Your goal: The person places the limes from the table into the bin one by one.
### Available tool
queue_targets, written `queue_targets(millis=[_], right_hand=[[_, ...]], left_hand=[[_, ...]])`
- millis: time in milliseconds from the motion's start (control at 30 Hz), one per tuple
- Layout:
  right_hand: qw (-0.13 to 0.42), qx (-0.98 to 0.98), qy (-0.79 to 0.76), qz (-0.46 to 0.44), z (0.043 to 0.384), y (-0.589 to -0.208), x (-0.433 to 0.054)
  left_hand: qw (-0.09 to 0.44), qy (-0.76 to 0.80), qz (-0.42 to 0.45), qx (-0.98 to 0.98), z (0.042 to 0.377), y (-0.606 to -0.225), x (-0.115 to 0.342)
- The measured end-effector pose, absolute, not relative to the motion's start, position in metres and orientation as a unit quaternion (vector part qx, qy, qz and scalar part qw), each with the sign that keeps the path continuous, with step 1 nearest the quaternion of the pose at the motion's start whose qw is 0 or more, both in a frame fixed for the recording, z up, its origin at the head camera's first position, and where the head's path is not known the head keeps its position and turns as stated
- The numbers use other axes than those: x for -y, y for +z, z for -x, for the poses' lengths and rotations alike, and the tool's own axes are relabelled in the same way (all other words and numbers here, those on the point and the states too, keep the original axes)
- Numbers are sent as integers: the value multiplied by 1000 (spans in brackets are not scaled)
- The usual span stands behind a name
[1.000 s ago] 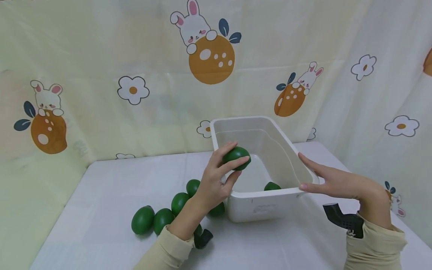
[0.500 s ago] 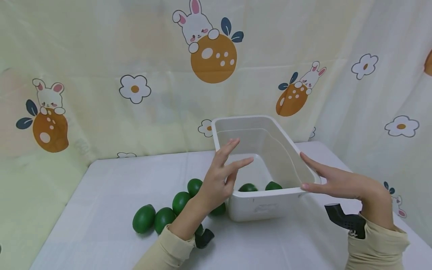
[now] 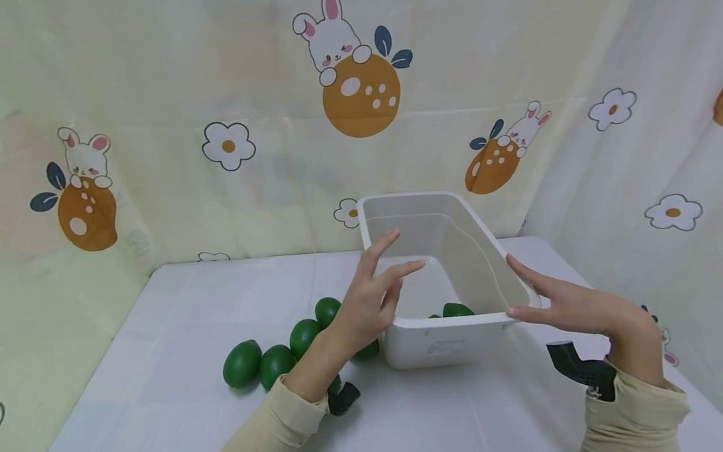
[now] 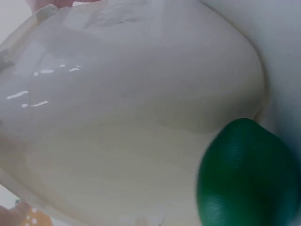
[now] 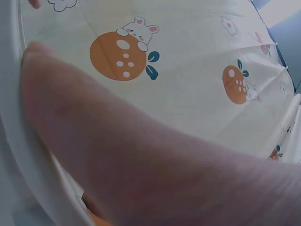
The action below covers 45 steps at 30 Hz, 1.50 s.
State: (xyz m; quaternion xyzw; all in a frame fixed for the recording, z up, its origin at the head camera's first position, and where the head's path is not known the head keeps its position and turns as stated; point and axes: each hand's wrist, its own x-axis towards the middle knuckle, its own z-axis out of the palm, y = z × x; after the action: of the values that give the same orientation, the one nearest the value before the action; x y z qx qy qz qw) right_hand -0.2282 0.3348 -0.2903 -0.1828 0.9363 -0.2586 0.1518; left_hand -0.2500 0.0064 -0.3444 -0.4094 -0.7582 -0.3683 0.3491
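Observation:
My left hand [image 3: 361, 307] hovers over the near left rim of a white plastic bin [image 3: 452, 344], fingers spread apart and holding nothing. Inside the bin, a dark green, smooth, avocado-shaped fruit [image 3: 459, 310] shows above the front rim, with a sliver of another beside it. My right hand [image 3: 570, 306] holds the bin's front right corner, thumb on the front rim and fingers along the right side. In the left wrist view, a large green fruit [image 4: 249, 179] lies close to the outside of the bin wall [image 4: 131, 94].
More green fruits [image 3: 241, 364] lie in a cluster left of the bin on a white-covered table [image 3: 186, 307]; my left forearm partly hides them. Behind stands a curtain [image 3: 271, 207] printed with rabbits and flowers. A black wrist device [image 3: 584, 370] sits on my right wrist.
My left hand has let go of a green fruit, which dropped into the bin and has rolled mostly out of sight behind the front rim. The right hand stays on the corner.

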Motion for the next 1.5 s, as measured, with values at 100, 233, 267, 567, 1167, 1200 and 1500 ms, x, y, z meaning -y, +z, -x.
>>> queue_targets(millis=[100,233,267,567,1167,1200,1500], right_hand=[[154,-938,-254,178,229,-290,-333],[157,-938,-251,179,229,-289,-332],[159,-938,-251,181,230,-289,-332],[164,-942,-232,180,230,-290,-334],[174,-940,-243,167,231,-293,-332],[173,-939,-245,169,231,-293,-332],[164,-935,-251,189,232,-292,-332]], left_hand=[[357,-354,398,768,249,-342,-6],[373,-330,374,782,247,-338,-4],[378,-324,368,785,247,-338,-3],[426,-341,323,773,255,-326,12],[81,-279,82,953,298,-363,54],[48,-265,90,959,298,-366,53],[-161,-213,178,947,295,-377,52]])
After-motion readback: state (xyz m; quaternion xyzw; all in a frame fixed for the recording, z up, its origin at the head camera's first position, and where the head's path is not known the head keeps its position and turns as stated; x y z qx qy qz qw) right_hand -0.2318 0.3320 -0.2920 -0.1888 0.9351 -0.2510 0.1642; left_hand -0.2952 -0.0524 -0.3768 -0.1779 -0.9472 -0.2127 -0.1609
